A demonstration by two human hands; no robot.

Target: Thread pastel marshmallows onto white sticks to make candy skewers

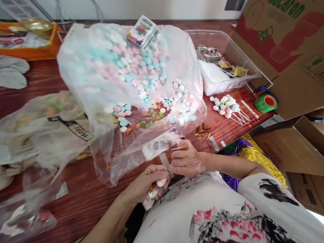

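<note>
Your left hand (pixel 152 177) is curled around a small clear packet (pixel 153 192) with sweets inside, its upper end rising to the fingertips. Your right hand (pixel 186 160) is drawn in narrow, its fingertips meeting the left's at that upper end; you cannot tell exactly what they pinch. The left seems to steady the packet's body so the right can do the finer work. You have it low at the near edge of the table (pixel 83 192), close to your white top (pixel 177 209), probably for support and a clear view.

A pale strip (pixel 164 159) shows between your hands, though whether it is held or stuck down is unclear. Printed sachets (pixel 163 144) lie just past your right knuckles, likely for easy reach. Beyond them, toward the table's far edge, the large bag (pixel 182 44) of pastel sweets lies with its mouth facing you, perhaps for scooping. Toward the table's right edge, candy sticks (pixel 226 106) lie bunched, apart from the loose sweets, perhaps to avoid mixing, with a green tape roll (pixel 264 103) beside them.
</note>
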